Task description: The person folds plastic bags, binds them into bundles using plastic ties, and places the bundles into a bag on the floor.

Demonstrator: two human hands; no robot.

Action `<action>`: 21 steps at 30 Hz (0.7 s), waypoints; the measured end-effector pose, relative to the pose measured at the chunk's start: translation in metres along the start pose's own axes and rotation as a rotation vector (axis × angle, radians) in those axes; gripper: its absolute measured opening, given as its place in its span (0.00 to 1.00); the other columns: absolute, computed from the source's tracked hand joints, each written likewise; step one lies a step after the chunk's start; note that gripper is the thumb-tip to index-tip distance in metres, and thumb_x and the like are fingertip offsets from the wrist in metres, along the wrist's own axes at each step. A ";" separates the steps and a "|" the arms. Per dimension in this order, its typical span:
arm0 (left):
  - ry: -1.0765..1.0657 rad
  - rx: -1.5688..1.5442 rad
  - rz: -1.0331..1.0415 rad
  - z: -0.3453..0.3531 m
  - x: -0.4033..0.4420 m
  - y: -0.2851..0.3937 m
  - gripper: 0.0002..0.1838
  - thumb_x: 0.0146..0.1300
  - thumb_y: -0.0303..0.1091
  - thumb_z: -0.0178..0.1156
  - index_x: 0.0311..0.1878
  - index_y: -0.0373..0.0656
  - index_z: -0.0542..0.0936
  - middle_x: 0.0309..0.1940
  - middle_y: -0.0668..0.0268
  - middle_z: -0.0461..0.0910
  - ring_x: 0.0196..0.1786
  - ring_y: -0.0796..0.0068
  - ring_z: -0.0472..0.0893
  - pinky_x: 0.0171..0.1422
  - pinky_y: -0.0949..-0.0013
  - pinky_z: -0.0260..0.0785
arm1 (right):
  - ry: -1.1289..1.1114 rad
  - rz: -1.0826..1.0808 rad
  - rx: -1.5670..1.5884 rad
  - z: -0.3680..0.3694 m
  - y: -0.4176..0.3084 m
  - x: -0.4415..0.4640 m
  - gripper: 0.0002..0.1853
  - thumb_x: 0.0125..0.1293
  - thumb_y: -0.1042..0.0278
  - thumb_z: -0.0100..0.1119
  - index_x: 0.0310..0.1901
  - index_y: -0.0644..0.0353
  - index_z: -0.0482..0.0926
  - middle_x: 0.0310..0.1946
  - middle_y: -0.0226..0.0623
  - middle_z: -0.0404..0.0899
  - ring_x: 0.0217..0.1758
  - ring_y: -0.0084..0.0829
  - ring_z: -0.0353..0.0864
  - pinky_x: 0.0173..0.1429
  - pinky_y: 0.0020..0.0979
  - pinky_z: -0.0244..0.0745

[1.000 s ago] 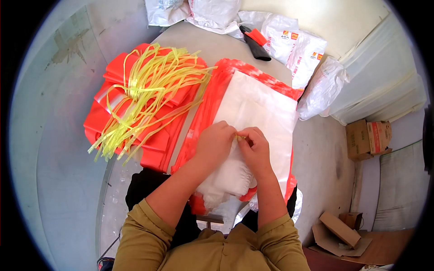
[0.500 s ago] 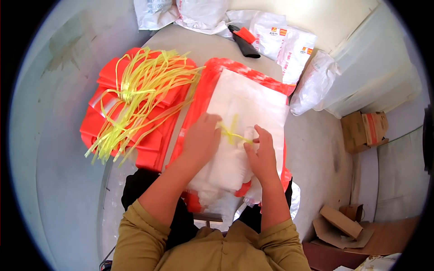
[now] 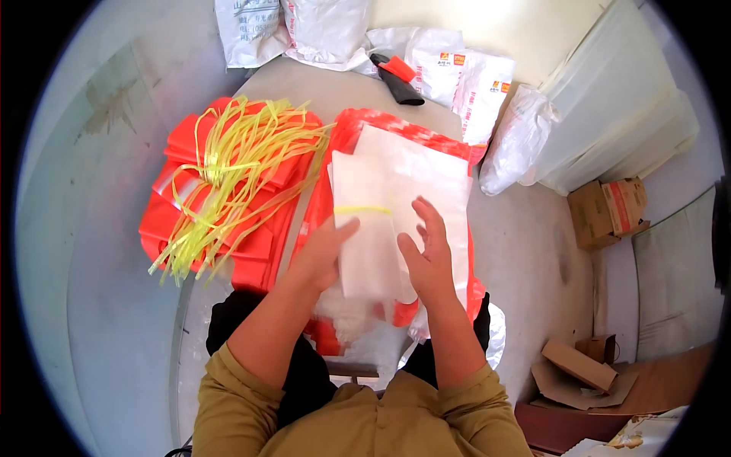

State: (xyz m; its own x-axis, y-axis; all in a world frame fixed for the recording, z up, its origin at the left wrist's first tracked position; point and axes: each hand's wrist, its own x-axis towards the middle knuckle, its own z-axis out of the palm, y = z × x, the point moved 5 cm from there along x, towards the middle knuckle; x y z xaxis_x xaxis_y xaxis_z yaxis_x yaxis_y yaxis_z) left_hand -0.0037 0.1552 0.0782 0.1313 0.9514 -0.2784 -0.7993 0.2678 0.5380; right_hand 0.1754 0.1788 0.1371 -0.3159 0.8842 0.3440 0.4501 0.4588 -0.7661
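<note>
White bundle (image 3: 367, 263), already bound with a yellow tie (image 3: 364, 210), was over flat, unbound white sheets (image 3: 438, 167), the left hand (image 3: 321, 250) at its edge, openness and grip unclear, the right hand (image 3: 432, 264) spread and empty beside it.

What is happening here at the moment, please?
A person is working with both bare hands at a folded white bundle that has a yellow strip across it. The left hand is at the bundle's side; whether it grips is unclear. The right hand is open on the other side. White sheets lie under the bundle, with red material around their edges. Beside them, loose yellow strips lie on a red pile.
</note>
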 end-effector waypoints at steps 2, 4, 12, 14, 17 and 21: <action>0.043 0.085 0.027 0.001 0.001 -0.004 0.26 0.78 0.28 0.59 0.76 0.37 0.67 0.68 0.54 0.78 0.67 0.59 0.81 0.70 0.52 0.79 | 0.027 0.308 0.312 0.007 0.019 -0.011 0.37 0.75 0.75 0.58 0.82 0.59 0.57 0.78 0.46 0.65 0.76 0.37 0.72 0.75 0.39 0.72; 0.078 0.097 0.004 0.004 -0.001 -0.010 0.27 0.78 0.26 0.58 0.77 0.38 0.65 0.68 0.54 0.78 0.67 0.60 0.81 0.70 0.53 0.79 | 0.007 0.525 0.520 0.014 0.033 -0.024 0.37 0.74 0.77 0.58 0.82 0.62 0.57 0.74 0.46 0.70 0.72 0.33 0.77 0.73 0.35 0.74; -0.059 0.149 0.004 0.021 0.004 -0.022 0.27 0.78 0.25 0.57 0.77 0.39 0.66 0.67 0.57 0.79 0.67 0.63 0.81 0.72 0.56 0.77 | -0.123 0.636 0.803 0.002 0.037 -0.045 0.37 0.71 0.79 0.61 0.80 0.67 0.60 0.63 0.43 0.82 0.62 0.29 0.84 0.67 0.33 0.79; -0.062 0.142 0.026 0.020 0.009 -0.025 0.27 0.79 0.25 0.57 0.77 0.39 0.66 0.66 0.59 0.79 0.67 0.64 0.81 0.72 0.57 0.76 | -0.150 0.610 0.670 -0.010 0.045 -0.057 0.36 0.70 0.79 0.62 0.79 0.67 0.62 0.63 0.42 0.82 0.63 0.30 0.83 0.67 0.33 0.78; -0.077 0.160 0.040 0.023 0.015 -0.032 0.26 0.79 0.27 0.57 0.77 0.39 0.67 0.66 0.60 0.80 0.67 0.65 0.81 0.72 0.58 0.76 | -0.181 0.565 0.476 -0.030 0.048 -0.071 0.35 0.69 0.79 0.63 0.77 0.67 0.65 0.64 0.40 0.81 0.64 0.29 0.82 0.69 0.33 0.77; -0.148 0.375 0.004 0.033 0.009 -0.041 0.26 0.80 0.27 0.55 0.78 0.41 0.66 0.67 0.59 0.80 0.68 0.64 0.81 0.72 0.58 0.75 | -0.186 0.484 0.266 -0.070 0.072 -0.100 0.34 0.67 0.74 0.66 0.74 0.63 0.70 0.64 0.43 0.81 0.66 0.32 0.81 0.69 0.36 0.76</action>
State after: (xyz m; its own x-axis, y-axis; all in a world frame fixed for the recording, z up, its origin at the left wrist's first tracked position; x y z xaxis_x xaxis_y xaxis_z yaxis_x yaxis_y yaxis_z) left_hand 0.0496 0.1579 0.0803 0.2338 0.9568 -0.1730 -0.5342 0.2751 0.7994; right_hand 0.2974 0.1299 0.0855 -0.2783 0.9467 -0.1621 0.3620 -0.0530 -0.9307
